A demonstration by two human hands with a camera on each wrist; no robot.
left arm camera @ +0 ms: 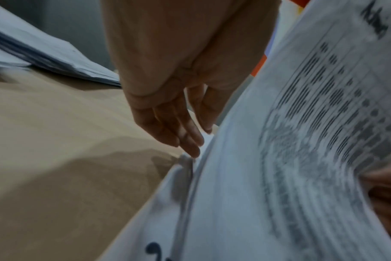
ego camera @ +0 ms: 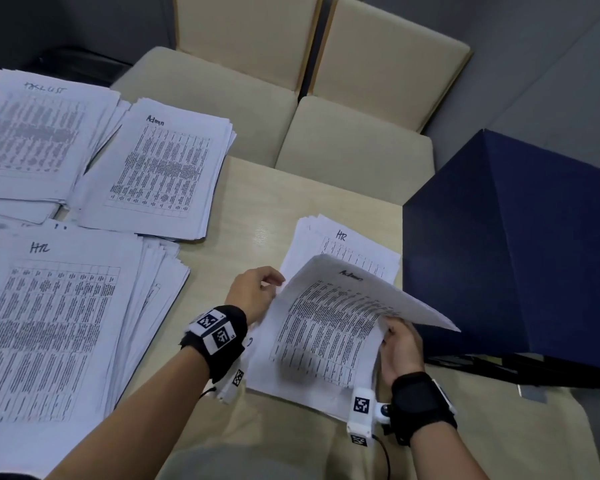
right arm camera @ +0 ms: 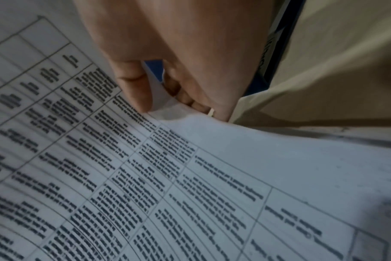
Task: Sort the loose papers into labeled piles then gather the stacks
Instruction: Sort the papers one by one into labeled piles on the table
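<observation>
While lifted, sheet [ego camera: 329,323] against blue box [ego camera: 513,251]

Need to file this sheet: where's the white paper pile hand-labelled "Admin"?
In the head view, the Admin pile lies upper left on the beige table, between the far-left pile and the cream chairs.

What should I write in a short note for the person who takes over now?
Right hand pinches the lifted Admin sheet by its right edge. Left hand, fingers relaxed, rests at the left edge of the unsorted pile, whose next sheet reads HR.
Done: piles on the table: Admin pile, HR pile, one blurred-label pile.
Left: place this sheet on Admin, finish sorting, gather stacks.
</observation>
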